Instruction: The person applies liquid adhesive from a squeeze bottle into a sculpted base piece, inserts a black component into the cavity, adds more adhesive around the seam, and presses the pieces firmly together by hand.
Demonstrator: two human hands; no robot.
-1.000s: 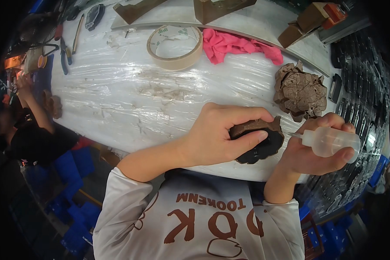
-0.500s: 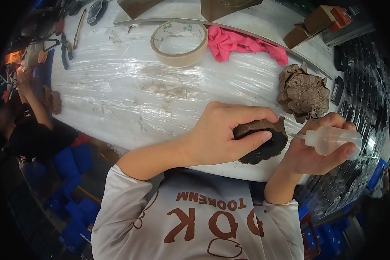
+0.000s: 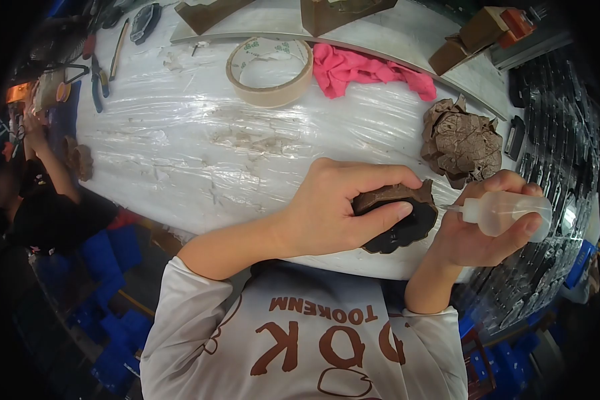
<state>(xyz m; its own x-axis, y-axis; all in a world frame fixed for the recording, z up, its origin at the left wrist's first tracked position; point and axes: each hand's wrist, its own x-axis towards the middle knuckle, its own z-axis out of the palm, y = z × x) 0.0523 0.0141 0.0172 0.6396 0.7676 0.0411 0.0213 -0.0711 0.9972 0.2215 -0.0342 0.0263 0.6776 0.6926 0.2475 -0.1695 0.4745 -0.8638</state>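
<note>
My left hand (image 3: pixel 343 203) grips a brown, scalloped-edged piece with a black face (image 3: pixel 410 227), thumb on the black side and fingers over its far rim. In my right hand (image 3: pixel 477 233) lies a translucent squeeze bottle (image 3: pixel 510 213), tilted nearly flat, with its thin nozzle pointing left at the right edge of the brown piece. Whether the nozzle tip touches the piece I cannot tell. Beyond my right hand stands a brown, textured, petal-like object (image 3: pixel 461 143) on the plastic-covered table (image 3: pixel 180 147).
A tape roll (image 3: pixel 270 93) and a pink cloth (image 3: pixel 373 72) lie at the back, before a grey metal strip (image 3: pixel 260 23) bearing brown brackets. Pliers (image 3: pixel 99 83) are at the far left. Black plastic-wrapped parts (image 3: pixel 553 153) line the right side. Another person (image 3: pixel 53 193) works at the left.
The whole view has shifted slightly, so the table items appear a little further left. Both hands keep their holds on the brown piece and the squeeze bottle.
</note>
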